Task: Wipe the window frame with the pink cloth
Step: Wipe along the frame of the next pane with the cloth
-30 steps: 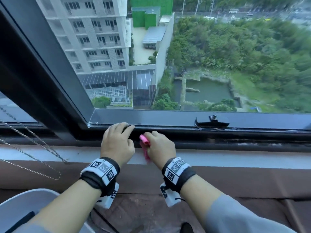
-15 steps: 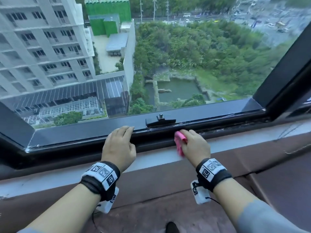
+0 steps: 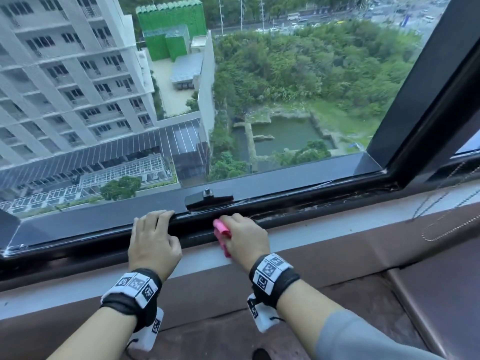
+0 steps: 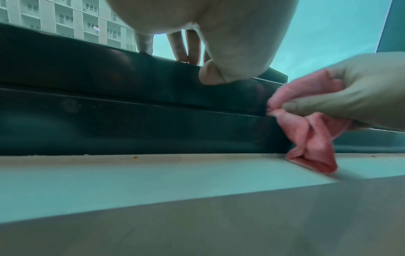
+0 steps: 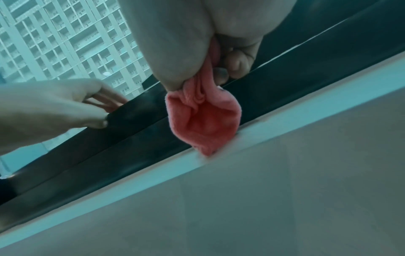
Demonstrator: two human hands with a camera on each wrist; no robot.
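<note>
The black window frame's lower rail (image 3: 311,206) runs across the head view under the glass. My right hand (image 3: 244,237) grips the bunched pink cloth (image 3: 222,233) and presses it against the rail's front face, just below and right of the window latch (image 3: 207,198). In the right wrist view the cloth (image 5: 203,117) hangs from my curled fingers down to the pale sill strip. My left hand (image 3: 153,229) rests on the rail left of the latch, fingers laid over its top edge and thumb on the front face (image 4: 210,74). The cloth (image 4: 311,135) also shows in the left wrist view.
A pale sill strip (image 3: 324,236) and a brown ledge (image 3: 363,268) lie below the rail. Bead chains (image 3: 441,216) hang over the ledge at the right. The frame's right upright (image 3: 420,100) rises at the far right.
My right hand has slid the cloth rightward along the rail, from left of the latch to just right of it. My left hand followed to the right along the rail top.
</note>
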